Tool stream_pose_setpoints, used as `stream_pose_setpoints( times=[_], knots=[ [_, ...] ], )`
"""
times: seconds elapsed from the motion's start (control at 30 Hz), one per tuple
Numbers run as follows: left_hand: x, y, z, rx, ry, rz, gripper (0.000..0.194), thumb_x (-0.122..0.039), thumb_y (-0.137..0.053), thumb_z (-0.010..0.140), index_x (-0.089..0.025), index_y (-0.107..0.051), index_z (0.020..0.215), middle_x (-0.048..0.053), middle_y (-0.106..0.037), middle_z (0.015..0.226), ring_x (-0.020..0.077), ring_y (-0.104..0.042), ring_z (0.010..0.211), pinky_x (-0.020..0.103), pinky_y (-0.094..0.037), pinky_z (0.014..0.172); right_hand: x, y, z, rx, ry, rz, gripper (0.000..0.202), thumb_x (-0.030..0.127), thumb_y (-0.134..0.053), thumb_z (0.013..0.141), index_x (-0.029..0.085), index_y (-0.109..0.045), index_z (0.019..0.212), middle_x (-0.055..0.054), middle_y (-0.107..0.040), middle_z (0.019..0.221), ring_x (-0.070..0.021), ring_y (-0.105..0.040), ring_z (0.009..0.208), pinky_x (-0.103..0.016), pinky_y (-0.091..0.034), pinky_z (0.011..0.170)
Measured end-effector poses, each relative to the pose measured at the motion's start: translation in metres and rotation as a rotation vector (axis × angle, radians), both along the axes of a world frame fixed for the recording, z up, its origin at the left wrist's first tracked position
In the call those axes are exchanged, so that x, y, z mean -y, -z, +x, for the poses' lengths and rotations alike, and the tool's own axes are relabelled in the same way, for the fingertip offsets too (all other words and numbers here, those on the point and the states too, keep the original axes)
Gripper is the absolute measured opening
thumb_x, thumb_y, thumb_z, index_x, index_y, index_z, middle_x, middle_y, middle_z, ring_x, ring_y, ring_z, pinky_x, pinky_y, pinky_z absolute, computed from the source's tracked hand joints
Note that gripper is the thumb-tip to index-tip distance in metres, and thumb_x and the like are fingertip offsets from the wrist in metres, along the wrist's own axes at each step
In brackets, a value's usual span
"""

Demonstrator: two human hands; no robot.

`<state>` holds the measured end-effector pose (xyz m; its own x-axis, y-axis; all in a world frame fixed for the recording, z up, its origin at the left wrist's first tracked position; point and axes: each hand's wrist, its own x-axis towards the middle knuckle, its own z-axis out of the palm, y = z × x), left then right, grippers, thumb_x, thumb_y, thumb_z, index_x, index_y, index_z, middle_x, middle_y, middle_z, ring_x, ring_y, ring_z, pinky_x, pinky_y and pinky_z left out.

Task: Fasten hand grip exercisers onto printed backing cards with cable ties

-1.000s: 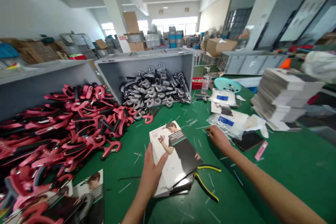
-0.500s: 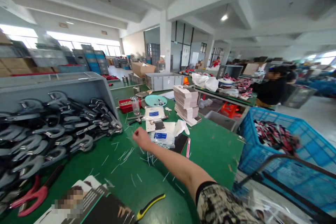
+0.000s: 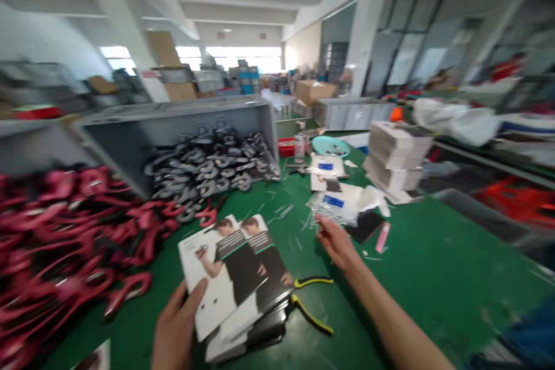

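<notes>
My left hand (image 3: 176, 324) grips the left edge of a printed card (image 3: 212, 277), its thumb on the printed face. This card lies fanned over further printed cards (image 3: 271, 260) with a dark cover. From under the pile stick out the yellow-and-black handles of pliers (image 3: 313, 315). My right hand (image 3: 336, 243) is over the green table, fingers drawn together; whether a thin tie is between them I cannot make out. Just beyond it lie thin white strips (image 3: 309, 221) and a clear plastic bag (image 3: 333, 202) with a blue label.
Red-handled tools (image 3: 78, 266) are heaped at left. A tipped grey crate (image 3: 173, 110) holds black-and-grey tools (image 3: 212, 162). At right stand stacked printed cards (image 3: 396, 156), a pink cutter-like tool (image 3: 383, 237) and a white glove (image 3: 373, 199). A turquoise plate (image 3: 330, 146) sits farther back.
The view has swung left. My left hand has come into view, gripping a card. My right hand is now nearer, beside the white strips.
</notes>
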<state>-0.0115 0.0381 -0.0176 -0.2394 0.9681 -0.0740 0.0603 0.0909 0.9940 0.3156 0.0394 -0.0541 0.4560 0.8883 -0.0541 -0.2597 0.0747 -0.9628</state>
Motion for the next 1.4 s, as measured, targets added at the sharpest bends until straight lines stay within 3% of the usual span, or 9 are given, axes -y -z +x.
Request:
stream_pose_setpoints(
  times=[0.17, 0.33, 0.5, 0.67, 0.93, 1.07, 1.17, 1.27, 1.4],
  knots=[
    [0.020, -0.007, -0.035, 0.289, 0.076, -0.140, 0.054, -0.041, -0.075, 0.075, -0.015, -0.063, 0.120, 0.007, -0.076, 0.093, 0.0182, -0.067, 0.063, 0.026, -0.049, 0.056, -0.025, -0.042, -0.010, -0.026, -0.159, 0.123, 0.019, 0.038, -0.074, 0.082, 0.023, -0.068, 0.094, -0.001, -0.066, 0.087, -0.0098, -0.060, 0.066, -0.021, -0.053, 0.058],
    [0.034, 0.008, -0.034, 0.435, 0.125, -0.157, 0.048, -0.033, -0.075, 0.075, -0.011, -0.066, 0.116, 0.007, -0.075, 0.083, 0.0146, -0.064, 0.059, 0.023, -0.047, 0.057, -0.028, -0.084, -0.111, 0.329, -0.578, 0.237, 0.019, 0.038, -0.065, 0.090, 0.021, -0.061, 0.096, 0.000, -0.069, 0.075, -0.0141, -0.067, 0.063, -0.030, -0.057, 0.063],
    [0.042, 0.021, -0.050, 0.449, 0.052, -0.096, 0.040, -0.032, -0.072, 0.078, -0.013, -0.067, 0.113, 0.004, -0.074, 0.084, 0.0121, -0.063, 0.060, 0.021, -0.047, 0.058, -0.043, -0.068, -0.186, 0.602, -0.984, 0.250, 0.015, 0.035, -0.057, 0.094, 0.021, -0.059, 0.090, 0.000, -0.069, 0.072, -0.0158, -0.067, 0.063, -0.029, -0.055, 0.060],
    [0.065, 0.025, -0.074, 0.243, -0.117, -0.127, 0.040, -0.044, -0.067, 0.084, -0.014, -0.068, 0.111, 0.007, -0.075, 0.094, 0.0183, -0.069, 0.074, 0.031, -0.055, 0.068, -0.053, -0.045, -0.200, 0.892, -0.977, 0.322, 0.016, 0.030, -0.054, 0.096, 0.020, -0.063, 0.088, -0.002, -0.069, 0.078, -0.0166, -0.066, 0.068, -0.030, -0.052, 0.070],
    [0.205, 0.055, -0.274, 0.234, -0.625, -0.361, 0.048, -0.067, -0.082, 0.044, -0.030, -0.072, 0.071, 0.004, -0.078, 0.075, 0.0370, -0.073, 0.080, 0.056, -0.055, 0.072, -0.044, -0.044, -0.207, 1.136, -0.944, 0.422, 0.014, 0.031, -0.057, 0.096, 0.022, -0.067, 0.091, -0.003, -0.072, 0.096, -0.0209, -0.066, 0.094, -0.033, -0.047, 0.085],
    [0.225, 0.076, -0.340, 0.332, -0.754, -0.410, 0.054, -0.073, -0.072, 0.054, -0.032, -0.075, 0.089, 0.002, -0.078, 0.079, 0.0346, -0.073, 0.084, 0.055, -0.057, 0.072, -0.041, -0.042, -0.209, 1.174, -0.930, 0.517, 0.015, 0.032, -0.059, 0.096, 0.023, -0.070, 0.089, -0.004, -0.070, 0.097, -0.0217, -0.063, 0.100, -0.035, -0.046, 0.090],
    [0.200, 0.057, -0.293, 0.193, -0.707, -0.337, 0.062, -0.063, -0.081, 0.047, -0.035, -0.074, 0.102, 0.001, -0.075, 0.064, 0.0366, -0.072, 0.077, 0.052, -0.055, 0.063, -0.043, -0.043, -0.204, 1.083, -0.969, 0.469, 0.015, 0.031, -0.057, 0.096, 0.024, -0.070, 0.093, -0.003, -0.071, 0.095, -0.0198, -0.065, 0.092, -0.032, -0.048, 0.084],
    [0.152, 0.041, -0.195, 0.050, -0.323, -0.137, 0.061, -0.045, -0.086, 0.053, -0.036, -0.072, 0.112, 0.003, -0.078, 0.080, 0.0355, -0.069, 0.095, 0.046, -0.056, 0.071, -0.045, -0.046, -0.199, 0.986, -1.011, 0.422, 0.015, 0.030, -0.056, 0.097, 0.024, -0.069, 0.095, -0.002, -0.071, 0.095, -0.0181, -0.065, 0.090, -0.030, -0.047, 0.083],
    [0.096, 0.055, -0.095, 0.055, -0.117, -0.119, 0.039, -0.034, -0.085, 0.057, -0.024, -0.078, 0.095, 0.008, -0.077, 0.086, 0.0327, -0.069, 0.093, 0.042, -0.055, 0.078, -0.045, -0.048, -0.197, 1.008, -1.036, 0.417, 0.017, 0.029, -0.054, 0.097, 0.023, -0.070, 0.096, -0.003, -0.071, 0.096, -0.0189, -0.065, 0.091, -0.030, -0.047, 0.083]
  ],
)
